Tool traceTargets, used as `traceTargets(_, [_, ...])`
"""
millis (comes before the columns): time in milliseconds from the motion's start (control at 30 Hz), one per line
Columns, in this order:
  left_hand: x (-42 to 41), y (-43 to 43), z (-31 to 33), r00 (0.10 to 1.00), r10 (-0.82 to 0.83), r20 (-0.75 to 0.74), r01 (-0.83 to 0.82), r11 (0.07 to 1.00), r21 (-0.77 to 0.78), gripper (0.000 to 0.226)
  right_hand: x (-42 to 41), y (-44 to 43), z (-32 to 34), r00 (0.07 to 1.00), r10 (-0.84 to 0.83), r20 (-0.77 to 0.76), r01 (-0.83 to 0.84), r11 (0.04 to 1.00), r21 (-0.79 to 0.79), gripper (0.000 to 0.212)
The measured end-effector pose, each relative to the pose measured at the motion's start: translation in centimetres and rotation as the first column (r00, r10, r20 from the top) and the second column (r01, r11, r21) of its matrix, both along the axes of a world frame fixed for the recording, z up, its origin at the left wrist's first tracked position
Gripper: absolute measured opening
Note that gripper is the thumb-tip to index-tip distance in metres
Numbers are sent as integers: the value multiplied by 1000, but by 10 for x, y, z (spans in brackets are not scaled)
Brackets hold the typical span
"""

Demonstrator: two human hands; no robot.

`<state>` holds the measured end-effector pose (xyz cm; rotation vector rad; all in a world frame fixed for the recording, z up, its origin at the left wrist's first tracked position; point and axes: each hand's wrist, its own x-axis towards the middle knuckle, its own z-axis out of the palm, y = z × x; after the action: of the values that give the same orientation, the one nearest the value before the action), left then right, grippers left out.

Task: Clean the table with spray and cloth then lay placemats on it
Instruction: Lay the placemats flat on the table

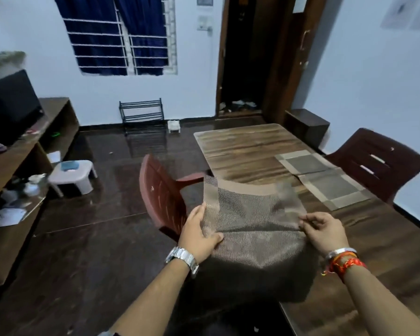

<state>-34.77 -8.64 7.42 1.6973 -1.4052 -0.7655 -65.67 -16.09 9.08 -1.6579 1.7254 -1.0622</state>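
Note:
I hold a bundle of woven grey-brown placemats (252,219) in the air over the near left edge of the wooden table (243,146). My left hand (199,231) grips the bundle's left side, thumb on top. My right hand (325,231) pinches the right edge of the top mat, which curls upward. Two placemats lie flat on the table's right side, one farther (303,162) and one nearer (332,187), almost touching. No spray bottle or cloth is in view.
A reddish plastic chair (163,195) stands at the table's left side and a dark chair (378,161) at its right. A white stool (73,175), a low cabinet (22,161) with a TV, and a shoe rack (142,113) sit across the dark floor.

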Motion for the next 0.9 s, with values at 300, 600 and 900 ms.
traceTargets(300, [4,-144,-49,998,54,22,-57,989,139,98,22,-149,-38,983,128,-129,-108,982,155,36])
traceTargets(600, [-32,-314,-98,992,61,114,-105,899,425,103,22,-334,-96,793,56,-607,56,985,164,47])
traceTargets(900, [-70,-363,-169,685,-570,454,161,726,668,105,76,-294,-212,676,483,-556,-43,780,625,72])
